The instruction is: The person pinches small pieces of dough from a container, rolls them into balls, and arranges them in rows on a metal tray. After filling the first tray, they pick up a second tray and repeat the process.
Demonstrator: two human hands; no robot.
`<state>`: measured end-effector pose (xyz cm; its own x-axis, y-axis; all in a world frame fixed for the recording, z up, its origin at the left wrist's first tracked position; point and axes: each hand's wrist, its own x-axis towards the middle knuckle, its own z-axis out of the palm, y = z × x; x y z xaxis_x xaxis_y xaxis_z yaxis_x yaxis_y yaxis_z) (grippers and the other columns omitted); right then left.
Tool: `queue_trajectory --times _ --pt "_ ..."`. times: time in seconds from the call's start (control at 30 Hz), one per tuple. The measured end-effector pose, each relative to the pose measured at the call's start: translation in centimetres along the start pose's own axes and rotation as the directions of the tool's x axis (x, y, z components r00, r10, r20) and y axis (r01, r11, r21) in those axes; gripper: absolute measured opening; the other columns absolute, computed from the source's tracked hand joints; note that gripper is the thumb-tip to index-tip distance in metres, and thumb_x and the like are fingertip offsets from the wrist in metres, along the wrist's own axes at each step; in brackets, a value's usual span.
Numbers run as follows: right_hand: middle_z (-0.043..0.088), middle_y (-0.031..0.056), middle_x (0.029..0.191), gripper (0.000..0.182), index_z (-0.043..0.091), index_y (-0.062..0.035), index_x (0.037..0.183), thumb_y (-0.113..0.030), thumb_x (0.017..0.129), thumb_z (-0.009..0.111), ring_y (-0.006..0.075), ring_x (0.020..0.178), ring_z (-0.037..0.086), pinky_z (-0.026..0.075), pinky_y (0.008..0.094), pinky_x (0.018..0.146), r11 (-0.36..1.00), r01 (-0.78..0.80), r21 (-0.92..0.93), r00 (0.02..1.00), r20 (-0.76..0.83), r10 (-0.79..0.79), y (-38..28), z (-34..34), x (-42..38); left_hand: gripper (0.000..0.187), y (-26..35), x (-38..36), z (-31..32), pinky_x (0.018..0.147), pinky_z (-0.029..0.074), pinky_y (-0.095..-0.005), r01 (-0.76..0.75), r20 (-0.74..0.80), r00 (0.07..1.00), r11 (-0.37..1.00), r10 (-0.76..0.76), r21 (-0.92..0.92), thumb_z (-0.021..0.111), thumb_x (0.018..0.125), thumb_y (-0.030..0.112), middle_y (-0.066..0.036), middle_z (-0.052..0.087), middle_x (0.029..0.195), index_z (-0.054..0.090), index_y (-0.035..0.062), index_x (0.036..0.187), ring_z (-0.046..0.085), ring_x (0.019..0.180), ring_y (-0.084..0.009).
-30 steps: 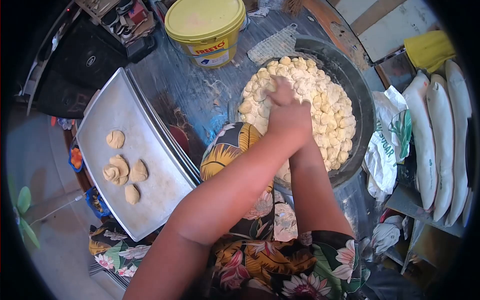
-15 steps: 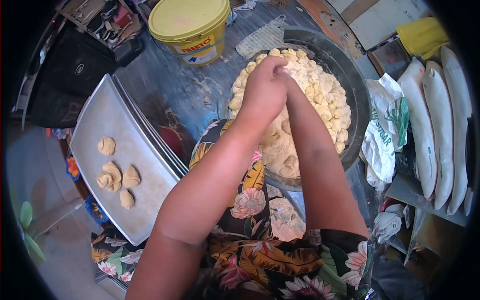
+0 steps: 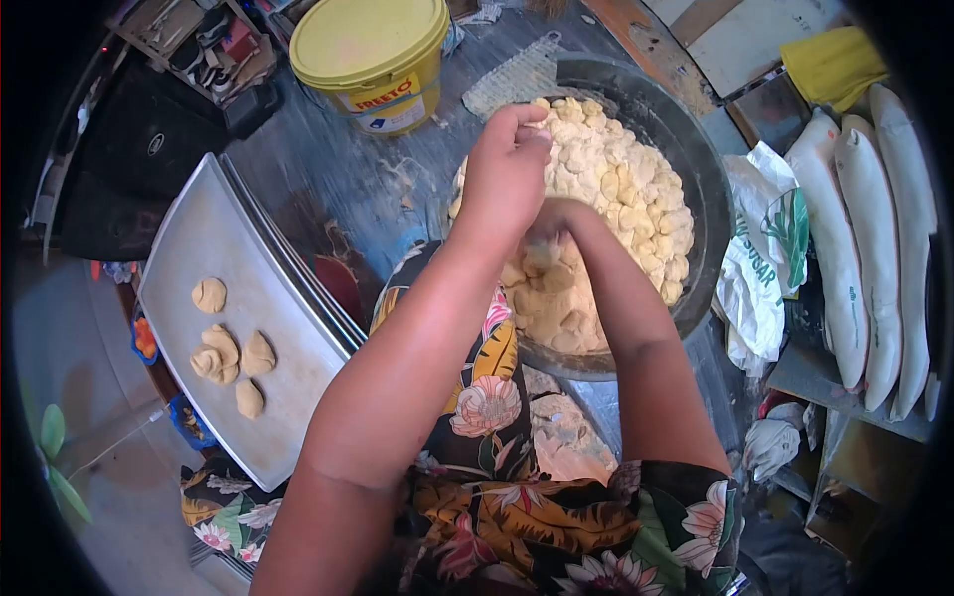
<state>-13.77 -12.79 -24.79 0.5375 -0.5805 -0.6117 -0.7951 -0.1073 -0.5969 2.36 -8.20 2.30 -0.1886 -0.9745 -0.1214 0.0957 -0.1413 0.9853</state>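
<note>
Dough (image 3: 616, 189) under lowered right hand (image 3: 552, 223)

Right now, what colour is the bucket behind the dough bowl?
Yellow, lid and body, with a red-lettered label; the bucket shows best in the head view.

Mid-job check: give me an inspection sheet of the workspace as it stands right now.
Surface: dark worn table, floury smears.
Job's things: dark bowl heaped with dough pieces; metal tray with four shaped pieces.
Clutter: yellow lidded bucket, sugar bag, white sacks, yellow cloth.
Hands: left hand raised over the bowl, fingers pinched at the dough; right hand mostly hidden beneath it, grip unclear.
Cables: thin white cord on the floor.
Surroundings: black case, green leaves.
</note>
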Motion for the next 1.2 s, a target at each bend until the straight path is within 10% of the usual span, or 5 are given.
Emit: queue_trajectory --times 0.17,0.5,0.67,1.0,1.2 --pt "0.052 0.0118 0.122 0.042 0.06 -0.0132 0.111 -0.04 0.079 0.06 0.027 0.111 0.053 0.038 0.0513 0.09 0.946 -0.192 0.261 0.513 -0.795 0.323 -2.3 -0.5 2.3 0.029 -0.3 0.2 0.5 0.077 0.041 -0.0265 0.002 0.01 1.0 1.0 -0.002 0.027 0.05 0.088 0.011 -0.007 0.059 0.099 0.052 0.0023 0.115 0.054 0.086 -0.0129" --pt "0.054 0.0086 0.105 0.032 0.06 -0.013 0.102 -0.028 0.074 0.058 0.0278 0.105 0.049 0.035 0.0487 0.087 0.84 -0.496 -0.221 0.718 -0.648 0.254 -5.3 7.0 -7.7 0.028 -1.1 0.6 -0.4 0.073 0.041 -0.025 0.006 0.025 1.0 0.998 -0.008 0.064 0.05 0.087 0.01 -0.007 0.059 0.096 0.054 0.0009 0.113 0.055 0.082 -0.0128" --pt "0.04 0.0199 0.133 0.064 0.051 -0.0143 0.124 -0.048 0.073 0.065 0.0342 0.124 0.036 0.03 0.0536 0.098 0.736 -0.612 0.29 0.122 -0.884 0.451 1.8 6.9 -9.7 0.028 -2.1 1.1 0.2 0.074 0.043 -0.0253 -0.085 0.031 0.996 0.989 0.082 0.122 0.05 0.086 0.01 -0.007 0.059 0.093 0.054 -0.0008 0.111 0.056 0.08 -0.0132" --pt "0.041 0.0132 0.126 0.061 0.051 -0.0129 0.12 -0.049 0.073 0.067 0.0364 0.115 0.044 0.042 0.0458 0.092 0.904 -0.427 0.029 0.865 -0.278 0.418 -10.2 7.0 -12.1 0.023 -2.3 0.8 0.7 0.072 0.046 -0.0306 -0.079 0.011 0.997 0.964 0.079 0.253 0.054 0.085 0.013 -0.012 0.061 0.088 0.059 0.0017 0.105 0.059 0.077 -0.0201" --pt "0.04 0.0116 0.13 0.075 0.043 -0.02 0.13 -0.061 0.071 0.061 0.0364 0.122 0.037 0.033 0.0631 0.093 0.777 -0.587 0.229 0.248 -0.862 0.442 -6.7 6.5 -5.3 0.025 -2.4 1.0 1.0 0.07 0.046 -0.0279 -0.068 0.016 0.998 0.944 0.067 0.323 0.055 0.084 0.011 -0.009 0.061 0.089 0.059 0.0009 0.106 0.057 0.074 -0.0145"
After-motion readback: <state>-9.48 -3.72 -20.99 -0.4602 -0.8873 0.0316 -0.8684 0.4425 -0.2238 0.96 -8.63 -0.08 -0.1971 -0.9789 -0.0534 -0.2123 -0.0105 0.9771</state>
